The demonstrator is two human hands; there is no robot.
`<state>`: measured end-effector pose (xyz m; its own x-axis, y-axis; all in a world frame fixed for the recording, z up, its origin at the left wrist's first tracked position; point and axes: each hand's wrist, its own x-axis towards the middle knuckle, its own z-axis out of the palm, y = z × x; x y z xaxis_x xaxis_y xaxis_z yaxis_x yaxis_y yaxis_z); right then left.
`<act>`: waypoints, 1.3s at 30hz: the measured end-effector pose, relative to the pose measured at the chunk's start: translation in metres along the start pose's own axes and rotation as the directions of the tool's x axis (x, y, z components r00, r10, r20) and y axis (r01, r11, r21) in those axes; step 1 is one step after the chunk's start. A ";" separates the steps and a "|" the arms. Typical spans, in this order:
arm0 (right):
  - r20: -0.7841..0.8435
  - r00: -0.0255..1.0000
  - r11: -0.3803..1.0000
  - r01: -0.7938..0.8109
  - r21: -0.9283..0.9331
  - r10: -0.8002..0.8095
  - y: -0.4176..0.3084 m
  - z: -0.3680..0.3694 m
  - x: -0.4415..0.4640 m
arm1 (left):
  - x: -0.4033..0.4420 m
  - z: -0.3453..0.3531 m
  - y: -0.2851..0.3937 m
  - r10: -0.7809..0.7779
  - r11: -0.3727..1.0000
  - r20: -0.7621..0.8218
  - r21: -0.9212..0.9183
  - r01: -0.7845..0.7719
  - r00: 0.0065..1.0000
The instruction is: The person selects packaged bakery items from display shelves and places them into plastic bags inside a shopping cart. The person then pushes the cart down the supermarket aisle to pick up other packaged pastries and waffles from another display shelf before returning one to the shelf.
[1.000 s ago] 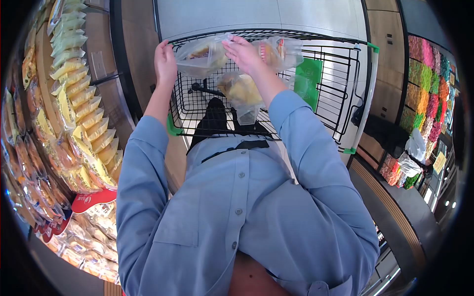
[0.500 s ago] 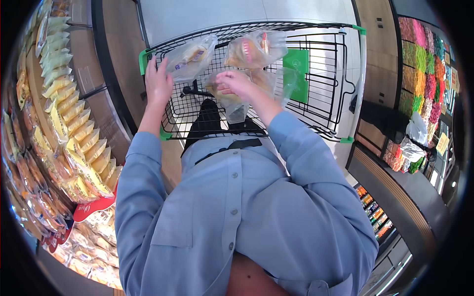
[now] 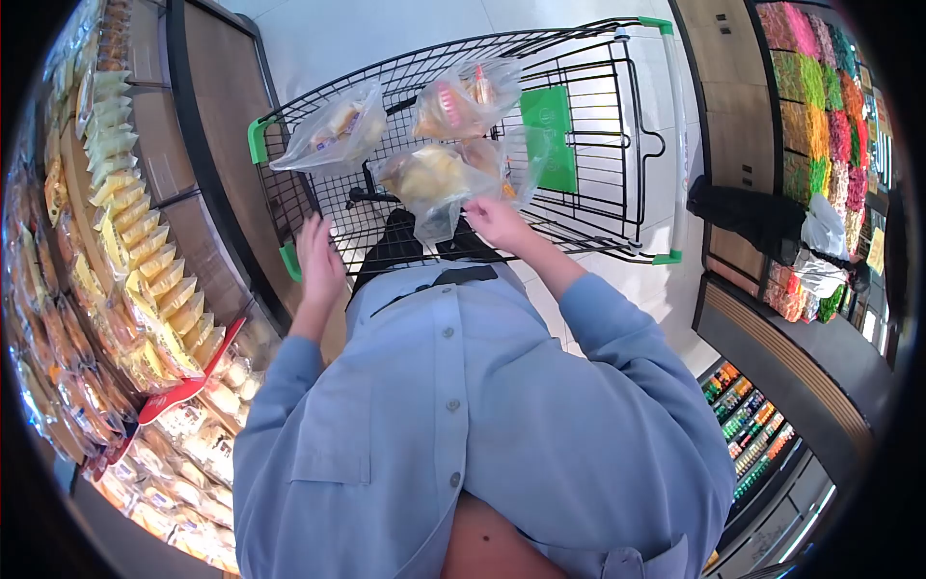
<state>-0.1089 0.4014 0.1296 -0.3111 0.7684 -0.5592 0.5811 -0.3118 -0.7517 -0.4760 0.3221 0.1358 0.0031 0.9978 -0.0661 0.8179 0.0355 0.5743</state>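
My left hand [image 3: 319,259] is open, fingers stretched out, just beside the near left corner of the black wire shopping cart [image 3: 617,217]. My right hand [image 3: 499,224] is closed with curled fingers at the near edge of a clear plastic bag of pale yellow bread [image 3: 434,174] in the cart; whether its fingertips hold the plastic is hidden. Behind that lie a clear bag with a wrapped bread [image 3: 345,121] on the left and a clear bag with a pink-marked item [image 3: 453,101]. Another clear bag [image 3: 521,159] overlaps the bread bag on the right.
Shelves of packaged breads [image 3: 145,261] rise on the left, with a red shelf sign [image 3: 193,386]. A green panel [image 3: 548,140] sits in the cart. On the right are a wooden cabinet [image 3: 723,106], colourful wrapped goods [image 3: 815,106] and a person's dark sleeve [image 3: 748,214].
Both hands have moved back toward my body, the left off the cart's far left side, the right off the top of the bread bag. The cart appears shifted slightly left and away.
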 end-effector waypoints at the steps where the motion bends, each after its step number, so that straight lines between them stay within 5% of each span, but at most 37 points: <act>1: -0.005 1.000 1.000 0.010 0.003 -0.010 0.002 -0.007 -0.015 | -0.024 0.001 0.003 -0.017 1.000 0.080 0.020 0.015 0.997; 5: 0.069 0.990 0.909 0.140 -0.392 -0.123 0.011 -0.041 -0.080 | -0.081 0.016 0.017 -0.107 0.967 0.268 0.250 0.038 0.957; 12: 0.038 0.991 0.666 0.112 -0.737 -0.124 0.057 -0.068 -0.095 | -0.056 0.040 0.031 -0.305 0.845 0.181 0.504 0.178 0.935; 18: -0.009 0.982 0.674 0.123 -0.729 -0.188 0.047 -0.070 -0.078 | -0.019 0.036 0.015 -0.256 0.786 0.122 0.604 0.133 0.959; 23: -0.008 0.970 0.718 0.174 -0.674 -0.242 0.024 -0.072 -0.041 | 0.050 0.034 0.021 -0.380 0.625 -0.058 0.720 0.302 0.923; 25: -0.010 0.959 0.758 0.218 -0.615 -0.284 0.013 -0.081 -0.023 | 0.078 0.024 0.057 -0.457 0.664 0.043 0.681 0.309 0.888; 28: 0.028 0.961 0.865 0.260 -0.430 -0.276 -0.005 -0.102 -0.006 | 0.098 0.042 0.091 -0.321 0.770 0.118 0.611 0.186 0.940; 31: 0.087 0.926 0.736 0.346 -0.582 -0.367 -0.021 -0.120 -0.013 | 0.113 0.041 0.110 -0.291 0.779 0.150 0.610 0.143 0.945; 32: 0.155 0.945 0.688 0.316 -0.654 -0.287 -0.014 -0.116 -0.010 | 0.121 0.037 0.116 -0.319 0.764 0.141 0.623 0.166 0.937; 39: 0.042 0.990 0.778 0.130 -0.615 -0.133 -0.023 -0.108 0.007 | 0.152 0.015 0.104 -0.236 0.846 0.106 0.511 0.150 0.966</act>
<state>-0.0439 0.4745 0.1805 -0.4169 0.7787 -0.4688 0.8737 0.2012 -0.4429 -0.3820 0.4761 0.1729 -0.1286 0.9496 -0.2860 0.9867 0.1513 0.0587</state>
